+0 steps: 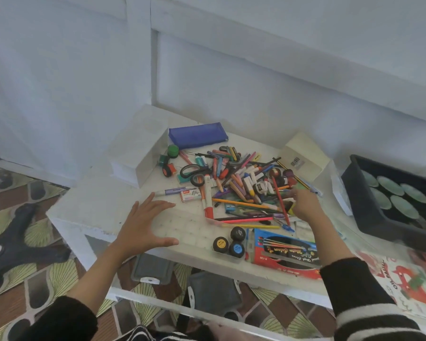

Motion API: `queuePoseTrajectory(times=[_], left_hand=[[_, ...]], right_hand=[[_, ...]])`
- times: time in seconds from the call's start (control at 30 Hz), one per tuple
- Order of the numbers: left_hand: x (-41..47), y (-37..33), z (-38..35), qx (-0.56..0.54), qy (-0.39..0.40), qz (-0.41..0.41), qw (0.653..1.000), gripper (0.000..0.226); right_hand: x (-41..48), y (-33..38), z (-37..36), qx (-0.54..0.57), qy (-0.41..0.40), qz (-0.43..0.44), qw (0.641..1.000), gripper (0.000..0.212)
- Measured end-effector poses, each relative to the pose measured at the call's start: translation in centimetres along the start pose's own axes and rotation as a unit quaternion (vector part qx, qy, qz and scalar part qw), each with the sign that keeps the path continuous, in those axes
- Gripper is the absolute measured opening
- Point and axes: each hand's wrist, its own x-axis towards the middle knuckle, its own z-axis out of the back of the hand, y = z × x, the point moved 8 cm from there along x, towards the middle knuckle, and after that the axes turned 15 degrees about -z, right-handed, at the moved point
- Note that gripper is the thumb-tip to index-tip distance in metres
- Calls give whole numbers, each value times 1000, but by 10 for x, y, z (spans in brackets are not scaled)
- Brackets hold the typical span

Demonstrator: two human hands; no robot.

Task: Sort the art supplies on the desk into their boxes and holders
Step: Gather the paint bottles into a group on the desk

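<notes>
A jumbled pile of art supplies (246, 183) covers the middle of the white desk (103, 207): pencils, crayons, markers, black scissors (191, 170) and small tape rolls (169, 169). My left hand (146, 223) lies flat with spread fingers on the bare desk left of the pile, holding nothing. My right hand (304, 205) reaches into the pile's right side. Its fingers are blurred, and a yellow-green item (291, 208) sits against the thumb; whether it is held cannot be told. A blue pencil case (197, 135) lies behind the pile.
White boxes stand at back left (138, 153) and back right (303, 156). Three paint pots (231, 242) and a red-blue watercolour box (283, 253) sit at the front edge. A black tray (369, 212) of round palettes and an oil pastel box (416, 281) lie right.
</notes>
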Motion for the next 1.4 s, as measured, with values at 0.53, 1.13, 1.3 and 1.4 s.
queuePoseTrajectory(times=[0.53, 1.13, 1.3, 1.4], left_hand=[[1, -4, 2, -4, -7, 10, 1000, 101], [1, 6, -4, -33, 29, 42, 998, 87], [1, 8, -5, -37, 29, 48, 998, 88], [1, 8, -5, -41, 29, 46, 998, 88]], right_hand=[[-40, 22, 18, 206, -16, 41, 978, 23], [-164, 149, -52, -104, 140, 499, 849, 53], [-148, 144, -32, -5, 167, 486, 858, 50], [-113, 134, -5, 75, 75, 442, 891, 47]])
